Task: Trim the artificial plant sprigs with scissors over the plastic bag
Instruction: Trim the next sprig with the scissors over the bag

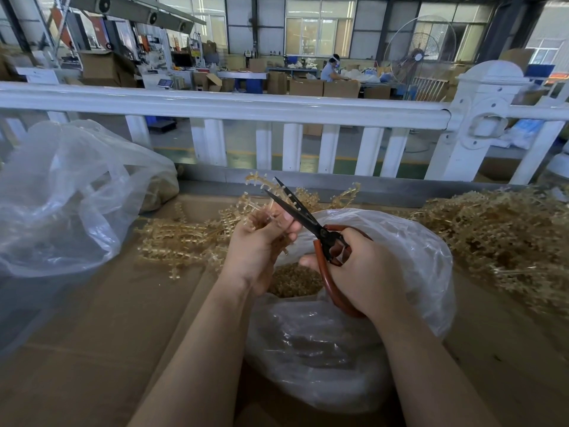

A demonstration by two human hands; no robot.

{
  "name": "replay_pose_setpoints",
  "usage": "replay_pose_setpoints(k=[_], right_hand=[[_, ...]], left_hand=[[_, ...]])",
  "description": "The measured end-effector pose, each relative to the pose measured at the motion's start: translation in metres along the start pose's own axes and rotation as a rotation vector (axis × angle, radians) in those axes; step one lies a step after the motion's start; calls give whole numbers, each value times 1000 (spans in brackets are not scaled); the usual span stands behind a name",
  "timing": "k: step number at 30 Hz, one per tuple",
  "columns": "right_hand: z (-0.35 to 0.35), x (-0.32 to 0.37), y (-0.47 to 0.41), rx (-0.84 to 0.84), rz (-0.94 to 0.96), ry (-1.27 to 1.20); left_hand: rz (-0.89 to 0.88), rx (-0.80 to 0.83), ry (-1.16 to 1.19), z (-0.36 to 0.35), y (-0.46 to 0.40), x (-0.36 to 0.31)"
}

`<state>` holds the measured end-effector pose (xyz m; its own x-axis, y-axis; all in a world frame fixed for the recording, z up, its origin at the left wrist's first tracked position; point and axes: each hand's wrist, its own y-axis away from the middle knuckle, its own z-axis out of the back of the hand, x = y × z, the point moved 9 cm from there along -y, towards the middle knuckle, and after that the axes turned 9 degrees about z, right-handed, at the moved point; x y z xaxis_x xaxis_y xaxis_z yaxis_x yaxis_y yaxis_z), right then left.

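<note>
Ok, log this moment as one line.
left hand: holds sprig | right hand: grips scissors, blades open at sprig | plastic bag: below hands, trimmings inside

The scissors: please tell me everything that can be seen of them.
The scissors have two long, dark, pointed blades and large reddish-brown loop handles, rubber-coated by the look. The blades are parted, pointing up and away to the left, around a pale golden sprig held by the left hand. The right hand grips the handles, fingers through the loops. They are held above the open clear plastic bag.
</note>
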<state>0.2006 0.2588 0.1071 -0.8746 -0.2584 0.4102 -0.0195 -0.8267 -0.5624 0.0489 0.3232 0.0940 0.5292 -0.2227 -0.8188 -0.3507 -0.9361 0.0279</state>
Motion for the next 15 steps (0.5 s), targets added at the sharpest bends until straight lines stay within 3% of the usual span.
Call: replay_pose_setpoints(k=[15], right_hand=[[4, -2, -1, -47, -9, 62]], left_hand=[[-6, 26, -81, -6, 2, -1]])
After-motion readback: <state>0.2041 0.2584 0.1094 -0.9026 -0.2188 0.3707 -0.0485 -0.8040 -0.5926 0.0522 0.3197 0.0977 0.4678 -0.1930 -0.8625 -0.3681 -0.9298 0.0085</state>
